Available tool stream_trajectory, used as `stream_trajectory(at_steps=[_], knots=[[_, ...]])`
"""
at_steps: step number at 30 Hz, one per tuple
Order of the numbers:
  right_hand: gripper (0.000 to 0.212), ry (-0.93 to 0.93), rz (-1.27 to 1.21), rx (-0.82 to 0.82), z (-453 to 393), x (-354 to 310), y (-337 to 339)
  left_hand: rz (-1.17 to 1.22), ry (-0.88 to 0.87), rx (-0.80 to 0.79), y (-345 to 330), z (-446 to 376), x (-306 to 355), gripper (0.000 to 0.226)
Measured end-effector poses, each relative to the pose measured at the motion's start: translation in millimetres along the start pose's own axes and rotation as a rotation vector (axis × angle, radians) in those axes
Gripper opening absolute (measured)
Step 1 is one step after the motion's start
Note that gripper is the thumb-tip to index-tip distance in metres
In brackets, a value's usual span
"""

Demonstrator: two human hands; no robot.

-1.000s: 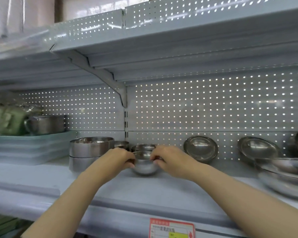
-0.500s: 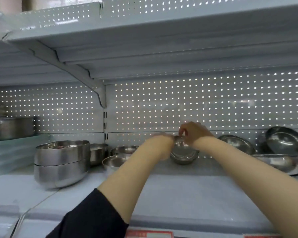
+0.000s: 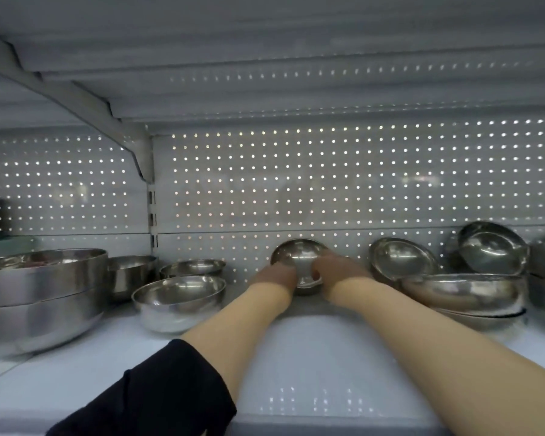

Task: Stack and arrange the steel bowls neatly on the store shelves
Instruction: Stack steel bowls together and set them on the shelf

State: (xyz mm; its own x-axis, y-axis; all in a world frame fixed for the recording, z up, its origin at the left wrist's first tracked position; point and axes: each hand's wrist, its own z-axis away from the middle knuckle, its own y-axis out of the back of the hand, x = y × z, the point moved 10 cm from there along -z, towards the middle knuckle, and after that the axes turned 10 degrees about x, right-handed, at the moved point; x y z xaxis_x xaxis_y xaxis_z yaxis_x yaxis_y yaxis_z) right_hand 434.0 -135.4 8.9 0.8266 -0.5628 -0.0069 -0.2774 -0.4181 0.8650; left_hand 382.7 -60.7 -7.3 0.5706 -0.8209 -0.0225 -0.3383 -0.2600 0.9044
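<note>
Two hands (image 3: 276,275) hold one bowl (image 3: 299,256).

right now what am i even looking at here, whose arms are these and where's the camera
There is no machine: these are a person's two bare arms, filmed by one wide-angle camera worn on their head, looking forward and down. They reach deep into a grey store shelf with a perforated back panel. The left hand and right hand together grip a small steel bowl, tilted up against that panel. More steel bowls stand around: a large stack at left, a single bowl beside it, and tilted and stacked bowls at right.
</note>
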Motion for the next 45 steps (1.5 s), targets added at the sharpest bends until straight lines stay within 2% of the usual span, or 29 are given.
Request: stream_trajectory(at_steps=[8,12,16,20,24,27,29,32,36,39,42,45], knots=[[0.033,0.002,0.005,0.010,-2,1,-7,0.026,0.023,0.010,-1,2,-5,0.043],[0.031,-0.090,-0.186,-0.014,-6,5,-10,0.016,0.002,0.034,5,3,-3,0.031],[0.014,-0.177,-0.364,-0.033,-4,5,-9,-0.017,-0.025,0.036,10,3,-1,0.026],[0.017,-0.266,-0.520,-0.003,-2,3,-2,-0.038,-0.020,0.084,20,-1,-2,0.025],[0.007,-0.216,-0.520,0.017,-1,-2,5,-0.069,-0.017,0.136,37,-4,-8,0.023],[0.005,-0.226,-0.557,0.044,-1,-3,9,-0.041,0.014,0.158,48,-7,-17,0.019],[0.008,-0.248,-0.598,0.063,-3,-3,10,-0.014,0.032,0.161,51,-9,-25,0.024],[0.014,-0.162,-0.541,0.062,-5,-12,10,0.020,0.040,0.149,51,-9,-31,0.030],[0.019,-0.025,-0.371,0.058,-5,-25,10,0.014,0.029,0.124,46,-6,-31,0.026],[0.021,-0.039,-0.346,0.033,-2,-25,14,0.041,0.018,0.123,44,-3,-27,0.026],[0.030,-0.036,-0.230,0.040,0,-22,40,0.157,-0.041,0.145,52,3,-8,0.029],[0.025,-0.055,-0.192,0.076,12,-10,88,0.366,-0.131,0.192,65,14,16,0.026]])
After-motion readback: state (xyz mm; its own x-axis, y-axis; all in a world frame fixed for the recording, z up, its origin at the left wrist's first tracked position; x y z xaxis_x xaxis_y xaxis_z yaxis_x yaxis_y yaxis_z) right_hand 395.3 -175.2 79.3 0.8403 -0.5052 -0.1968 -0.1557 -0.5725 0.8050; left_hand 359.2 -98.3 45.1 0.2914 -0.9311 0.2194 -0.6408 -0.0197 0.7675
